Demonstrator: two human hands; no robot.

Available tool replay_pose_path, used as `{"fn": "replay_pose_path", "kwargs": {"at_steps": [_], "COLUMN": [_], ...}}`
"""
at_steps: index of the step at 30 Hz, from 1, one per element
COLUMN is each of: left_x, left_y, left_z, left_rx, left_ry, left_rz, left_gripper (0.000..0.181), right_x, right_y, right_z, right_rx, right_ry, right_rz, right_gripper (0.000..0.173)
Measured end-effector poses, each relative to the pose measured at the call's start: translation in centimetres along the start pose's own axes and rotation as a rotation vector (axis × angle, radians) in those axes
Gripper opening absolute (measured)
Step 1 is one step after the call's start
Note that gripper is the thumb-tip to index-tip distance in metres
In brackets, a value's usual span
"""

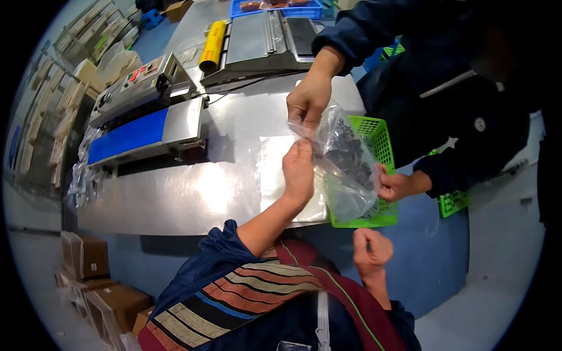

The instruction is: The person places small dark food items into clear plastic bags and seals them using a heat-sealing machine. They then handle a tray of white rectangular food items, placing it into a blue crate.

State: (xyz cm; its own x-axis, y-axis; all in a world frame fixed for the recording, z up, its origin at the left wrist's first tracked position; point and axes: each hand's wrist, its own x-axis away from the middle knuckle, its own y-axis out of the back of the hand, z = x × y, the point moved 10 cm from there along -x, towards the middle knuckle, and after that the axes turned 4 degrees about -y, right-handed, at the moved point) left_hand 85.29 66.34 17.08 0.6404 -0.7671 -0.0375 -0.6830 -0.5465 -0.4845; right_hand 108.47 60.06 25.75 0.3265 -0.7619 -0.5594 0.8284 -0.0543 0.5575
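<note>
My left hand (300, 171) pinches the edge of a clear plastic bag (347, 184) that holds dark pieces, whose kind I cannot tell. Both hands of a co-worker grip the same bag, one (311, 96) at its upper left edge, the other (393, 184) at its right side. The bag lies over a green plastic basket (388, 145) at the table's edge. Below the basket is my right hand (372, 252), fingers curled, apart from the bag, with nothing visible in it. Flat clear plastic bags (274, 175) lie stacked under my left forearm.
A sealing machine with a blue conveyor belt (127, 138) stands left on the steel table (175, 193). Behind are a film-wrapping machine (248, 37), a yellow roll (213, 46) and a blue crate (276, 11). The co-worker stands at the right. Cardboard boxes (116, 302) sit on the floor lower left.
</note>
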Motion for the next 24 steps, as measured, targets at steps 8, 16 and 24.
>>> {"fn": "replay_pose_path", "kwargs": {"at_steps": [8, 16, 24], "left_x": [0.8, -1.5, -1.0], "left_y": [4.8, 10.5, 18.5], "left_z": [-0.9, 0.4, 0.3], "left_rx": [0.051, 0.182, 0.131], "left_ry": [0.088, 0.09, 0.301], "left_rz": [-0.052, -0.147, -0.149], "left_gripper": [0.023, 0.029, 0.036], "right_x": [-8.9, -13.6, -2.3], "right_y": [-1.3, -18.9, -27.8], "right_z": [1.3, -8.1, 1.5], "right_rx": [-0.002, -0.176, -0.948], "right_ry": [0.138, -0.335, -0.765], "right_rz": [-0.039, 1.016, 1.043], "right_gripper": [0.018, 0.067, 0.051]}}
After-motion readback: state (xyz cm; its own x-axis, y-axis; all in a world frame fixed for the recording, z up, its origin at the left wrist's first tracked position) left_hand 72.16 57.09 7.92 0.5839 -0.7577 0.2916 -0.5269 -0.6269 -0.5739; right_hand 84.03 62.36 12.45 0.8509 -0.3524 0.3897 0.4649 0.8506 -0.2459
